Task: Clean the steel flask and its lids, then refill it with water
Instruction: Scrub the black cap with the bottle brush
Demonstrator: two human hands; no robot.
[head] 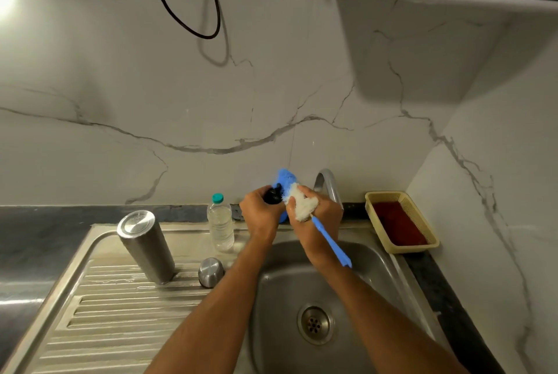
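From the head view, we hold a small black lid [272, 195] in our left hand [260, 213], fingers curled round it, above the sink [377, 256]. Our right hand [317, 216] grips the blue brush [332, 245], its white bristles against the lid, likely so suds drip into the bowl. The flask [145, 248] stands inverted left of the sink, apparently draining, a steel cap [211, 271] beside it. A water bottle [220, 224] and the tap [329, 188] crowd our hands; a basket [401, 221] sits right.

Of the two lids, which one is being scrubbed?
The black lid in the left hand; the steel lid sits untouched on the draining board.
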